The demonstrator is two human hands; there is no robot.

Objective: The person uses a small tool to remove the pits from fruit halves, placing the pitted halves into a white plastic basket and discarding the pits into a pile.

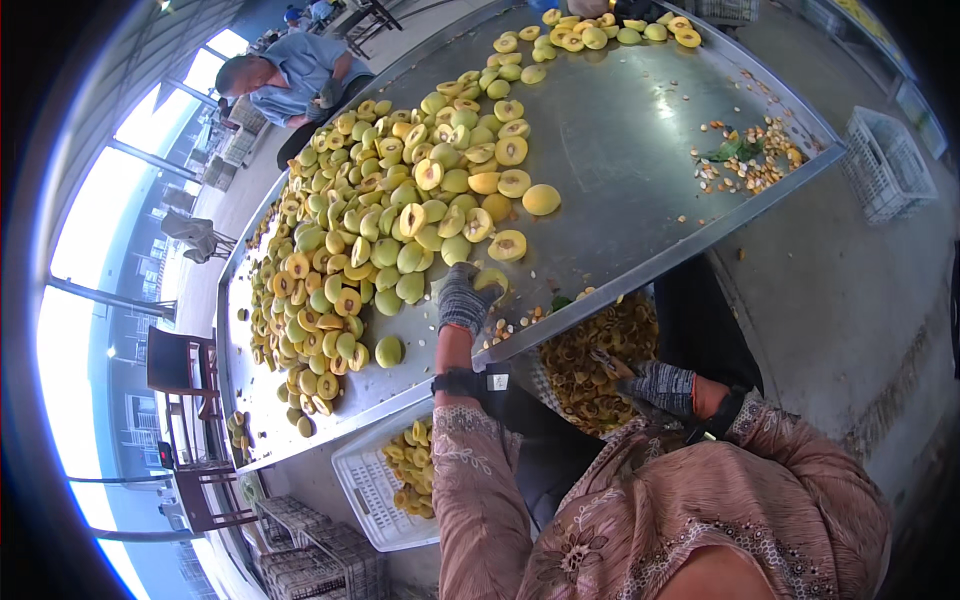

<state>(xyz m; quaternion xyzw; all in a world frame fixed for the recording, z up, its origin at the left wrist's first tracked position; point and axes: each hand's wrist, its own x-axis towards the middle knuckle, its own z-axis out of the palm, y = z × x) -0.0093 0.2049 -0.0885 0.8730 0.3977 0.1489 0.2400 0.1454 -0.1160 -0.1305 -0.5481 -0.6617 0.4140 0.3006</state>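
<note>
My left hand [467, 300], in a grey knit glove, is at the near edge of the metal table [620, 150]. Its fingers close around a yellow-green fruit half [491, 281]. A large heap of halved stone fruit [400, 200], some showing brown pit hollows, spreads just beyond it. My right hand [665, 388], gloved alike, is low over a basket of yellow-brown fruit pieces [590, 390] below the table edge. Its fingers are curled around a small slim object [608, 362], whose kind I cannot make out. A few pale pits [510, 328] lie beside my left hand.
Orange pits and a green leaf [740, 148] lie in the table's right corner, inside its raised rim. A white basket of fruit [385, 480] stands below on the left; another white crate [885, 165] is on the right floor. A person [300, 80] sits across the table.
</note>
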